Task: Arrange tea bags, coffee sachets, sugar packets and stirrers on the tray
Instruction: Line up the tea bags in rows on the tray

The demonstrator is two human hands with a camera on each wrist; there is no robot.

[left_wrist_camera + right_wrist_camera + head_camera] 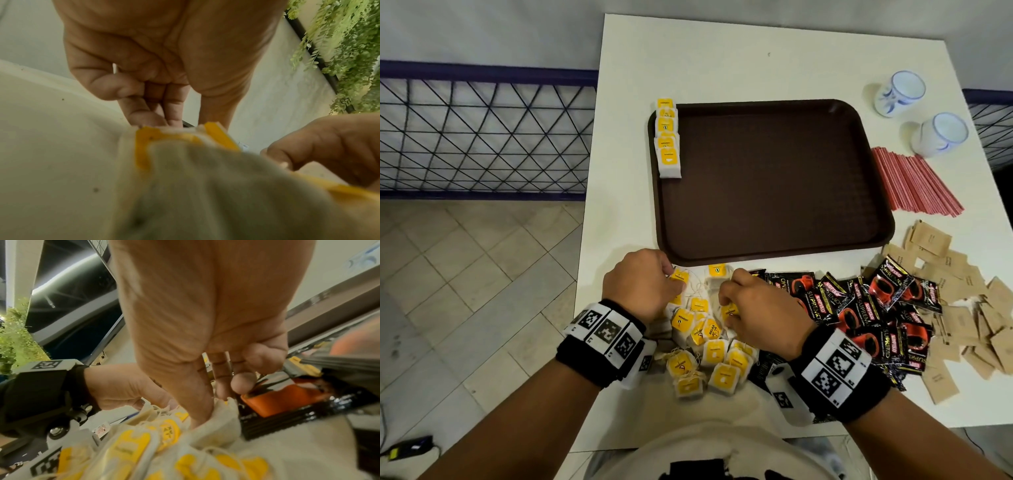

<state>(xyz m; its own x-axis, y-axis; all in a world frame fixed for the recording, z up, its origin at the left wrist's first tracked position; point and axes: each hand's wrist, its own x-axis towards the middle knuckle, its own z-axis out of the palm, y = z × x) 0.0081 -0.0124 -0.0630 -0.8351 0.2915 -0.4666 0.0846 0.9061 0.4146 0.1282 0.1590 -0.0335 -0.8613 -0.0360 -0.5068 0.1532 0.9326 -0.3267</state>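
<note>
A dark brown tray point(774, 253) lies on the white table, with a row of several yellow-tagged tea bags point(667, 137) along its left edge. In front of the tray lies a loose pile of tea bags point(709, 346). My left hand point(654, 281) pinches one tea bag point(679, 276) at the pile's far left. My right hand point(732, 301) pinches another tea bag point(730, 312) in the pile; the right wrist view shows its thumb and fingers point(205, 410) closed on white bag paper point(222, 415). Black-and-red coffee sachets point(866, 308) lie to the right.
Brown sugar packets point(962, 308) spread at the table's right edge. Red stirrers point(914, 181) lie beside the tray's right rim, with two white-and-blue cups point(904, 92) behind them. The table's left edge drops to a tiled floor and a blue wire fence point(482, 130).
</note>
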